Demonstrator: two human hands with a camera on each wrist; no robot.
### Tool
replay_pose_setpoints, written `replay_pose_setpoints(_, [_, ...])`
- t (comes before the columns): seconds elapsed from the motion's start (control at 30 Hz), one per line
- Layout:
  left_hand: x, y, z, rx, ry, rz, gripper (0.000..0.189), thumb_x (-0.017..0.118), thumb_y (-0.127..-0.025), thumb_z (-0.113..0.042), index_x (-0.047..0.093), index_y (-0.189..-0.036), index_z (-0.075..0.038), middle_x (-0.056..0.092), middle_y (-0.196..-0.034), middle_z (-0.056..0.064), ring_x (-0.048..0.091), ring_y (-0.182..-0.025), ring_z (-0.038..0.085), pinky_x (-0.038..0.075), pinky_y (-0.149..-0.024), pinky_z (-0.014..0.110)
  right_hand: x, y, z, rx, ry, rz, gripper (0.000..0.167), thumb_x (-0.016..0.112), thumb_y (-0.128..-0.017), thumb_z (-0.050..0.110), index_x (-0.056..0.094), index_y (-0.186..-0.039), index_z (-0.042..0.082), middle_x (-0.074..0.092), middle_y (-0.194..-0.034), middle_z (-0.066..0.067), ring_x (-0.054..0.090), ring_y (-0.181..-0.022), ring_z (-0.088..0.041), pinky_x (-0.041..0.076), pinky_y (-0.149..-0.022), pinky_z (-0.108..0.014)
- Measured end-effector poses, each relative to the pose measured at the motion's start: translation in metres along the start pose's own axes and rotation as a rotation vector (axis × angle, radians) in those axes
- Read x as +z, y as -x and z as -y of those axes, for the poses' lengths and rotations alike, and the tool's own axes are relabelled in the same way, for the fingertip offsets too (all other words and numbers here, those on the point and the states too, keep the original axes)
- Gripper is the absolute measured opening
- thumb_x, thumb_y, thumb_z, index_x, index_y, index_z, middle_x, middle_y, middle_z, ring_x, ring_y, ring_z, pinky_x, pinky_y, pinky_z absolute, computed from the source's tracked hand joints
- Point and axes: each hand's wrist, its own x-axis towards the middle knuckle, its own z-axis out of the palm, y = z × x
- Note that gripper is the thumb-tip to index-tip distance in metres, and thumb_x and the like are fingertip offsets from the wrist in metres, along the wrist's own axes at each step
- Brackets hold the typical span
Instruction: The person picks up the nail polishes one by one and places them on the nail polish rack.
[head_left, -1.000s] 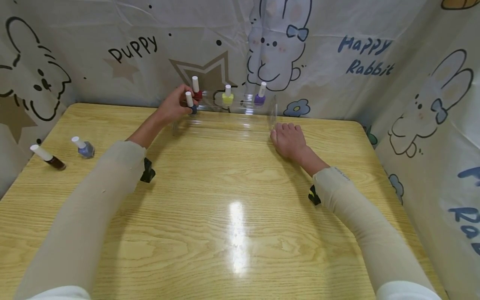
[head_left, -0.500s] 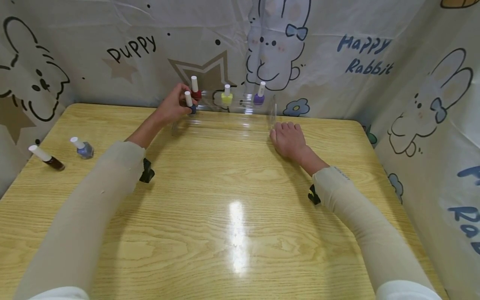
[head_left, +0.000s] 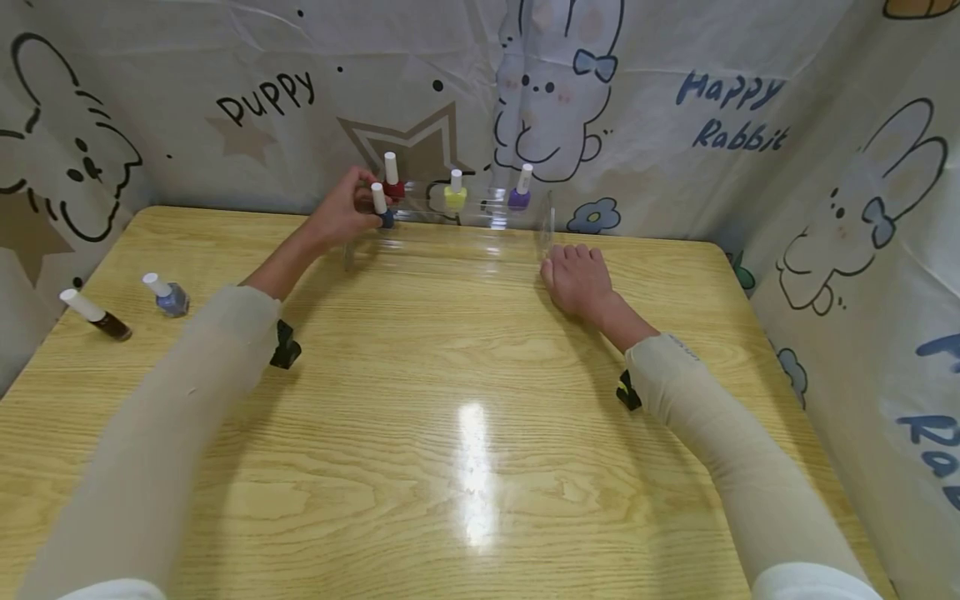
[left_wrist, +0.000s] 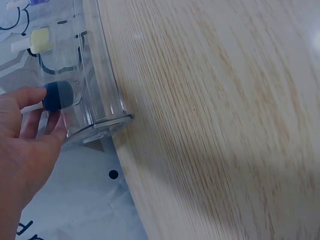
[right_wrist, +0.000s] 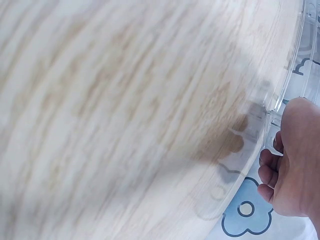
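A clear tiered display rack (head_left: 480, 242) stands at the table's back edge. My left hand (head_left: 341, 212) is at its left end, thumb and fingers about a dark blue nail polish bottle (left_wrist: 59, 95) with a white cap. That bottle sits upright on a front tier. Behind it stand a red nail polish (head_left: 393, 188), a yellow nail polish (head_left: 455, 197) and a purple nail polish (head_left: 519, 197). My right hand (head_left: 577, 282) has curled fingers and holds the rack's right front corner; the right wrist view partly hides the contact behind the thumb.
On the table's left side, a grey-blue nail polish bottle (head_left: 173, 300) and a dark brown one (head_left: 112, 325) lie tilted, white caps pointing left. A patterned cloth (head_left: 300, 158) hangs behind the wooden table (head_left: 420, 400) and along its right side.
My left wrist and forearm have shifted slightly left, and the left fingers have drawn back a little around the dark blue bottle. The right hand and the rack stay put.
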Motion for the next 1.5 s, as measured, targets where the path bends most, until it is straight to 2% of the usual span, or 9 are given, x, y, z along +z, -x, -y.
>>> replay_pose_setpoints(0.27, [-0.013, 0.014, -0.001, 0.009, 0.053, -0.012, 0.053, 0.051, -0.095, 0.013, 0.024, -0.139, 0.002, 0.038, -0.141, 0.028, 0.039, -0.133, 0.042, 0.038, -0.106, 0.047, 0.000, 0.001, 0.001, 0.002, -0.017, -0.002, 0.038, 0.021, -0.108, 0.029, 0.044, -0.097, 0.001, 0.056, -0.102, -0.021, 0.048, -0.097, -0.040, 0.036, -0.085, -0.050])
replay_pose_setpoints(0.43, [-0.025, 0.028, -0.003, 0.000, 0.039, -0.010, 0.052, 0.051, -0.098, 0.007, 0.023, -0.141, 0.002, 0.038, -0.143, 0.027, 0.040, -0.133, 0.042, 0.040, -0.104, 0.046, -0.001, 0.001, 0.002, 0.001, -0.022, 0.001, 0.038, 0.021, -0.108, 0.029, 0.044, -0.097, 0.001, 0.056, -0.103, -0.021, 0.048, -0.098, -0.041, 0.036, -0.085, -0.050])
replay_pose_setpoints(0.57, [-0.037, 0.039, -0.004, -0.010, 0.019, -0.028, 0.054, 0.054, -0.099, 0.003, 0.025, -0.145, -0.002, 0.038, -0.145, 0.025, 0.041, -0.132, 0.041, 0.042, -0.102, 0.041, -0.001, 0.002, 0.001, 0.003, -0.018, -0.002, 0.038, 0.022, -0.108, 0.029, 0.044, -0.097, 0.000, 0.055, -0.101, -0.021, 0.048, -0.096, -0.040, 0.036, -0.084, -0.050])
replay_pose_setpoints(0.9, [-0.066, 0.075, -0.005, 0.037, 0.035, -0.082, 0.052, 0.059, -0.099, -0.005, 0.035, -0.144, -0.016, 0.045, -0.141, 0.015, 0.047, -0.127, 0.028, 0.048, -0.088, 0.021, 0.000, 0.001, 0.002, -0.004, -0.010, -0.017, 0.038, 0.023, -0.108, 0.028, 0.044, -0.095, 0.000, 0.056, -0.098, -0.021, 0.049, -0.092, -0.040, 0.037, -0.081, -0.050])
replay_pose_setpoints(1.0, [-0.073, 0.086, -0.004, 0.033, 0.037, -0.113, 0.051, 0.060, -0.099, -0.006, 0.037, -0.142, -0.019, 0.049, -0.136, 0.008, 0.050, -0.122, 0.022, 0.048, -0.085, 0.019, 0.000, 0.001, 0.002, -0.004, -0.010, -0.029, 0.037, 0.023, -0.108, 0.027, 0.044, -0.094, 0.000, 0.056, -0.097, -0.021, 0.049, -0.090, -0.040, 0.037, -0.080, -0.050])
replay_pose_setpoints(1.13, [-0.085, 0.101, -0.001, 0.031, 0.041, -0.149, 0.050, 0.060, -0.098, -0.004, 0.038, -0.141, -0.020, 0.051, -0.128, -0.002, 0.052, -0.117, 0.016, 0.048, -0.084, 0.016, 0.000, 0.001, 0.002, -0.003, -0.017, -0.035, 0.037, 0.024, -0.108, 0.027, 0.045, -0.094, -0.001, 0.056, -0.096, -0.021, 0.049, -0.090, -0.040, 0.037, -0.080, -0.050])
replay_pose_setpoints(1.5, [-0.115, 0.139, -0.001, 0.055, 0.053, -0.256, 0.050, 0.062, -0.096, 0.000, 0.043, -0.139, -0.019, 0.057, -0.122, -0.009, 0.057, -0.110, 0.006, 0.047, -0.083, 0.012, -0.001, 0.002, 0.002, -0.006, -0.028, -0.031, 0.037, 0.024, -0.108, 0.027, 0.045, -0.095, -0.001, 0.056, -0.099, -0.022, 0.049, -0.093, -0.040, 0.037, -0.082, -0.050])
